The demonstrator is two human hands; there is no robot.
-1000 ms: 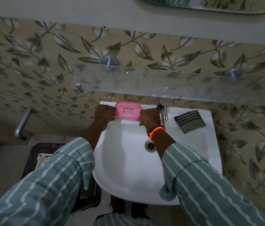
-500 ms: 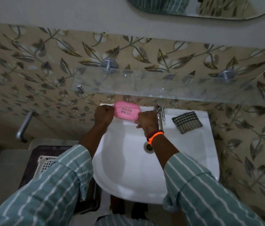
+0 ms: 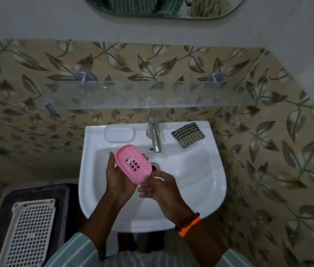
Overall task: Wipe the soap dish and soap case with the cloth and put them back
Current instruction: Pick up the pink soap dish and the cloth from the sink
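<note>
A pink plastic soap case (image 3: 133,163) with drain holes is held tilted above the white sink (image 3: 196,191) bowl. My left hand (image 3: 117,176) grips it from beneath and from its left side. My right hand (image 3: 157,186) is just below and to the right of the case, fingers loosely spread, fingertips near its lower edge; whether they touch is unclear. The moulded soap dish recess (image 3: 119,133) on the sink's back left ledge is bare. A folded checked cloth (image 3: 188,134) lies on the back right ledge, untouched.
A chrome tap (image 3: 155,136) stands at the sink's back centre and the drain (image 3: 155,166) sits beside the case. A glass shelf (image 3: 142,95) juts from the tiled wall above. A white perforated tray (image 3: 30,232) lies on a dark mat at lower left.
The pink case was lifted off the back left ledge and brought toward me over the bowl. My right hand came off its right end and dropped below it. My head rose.
</note>
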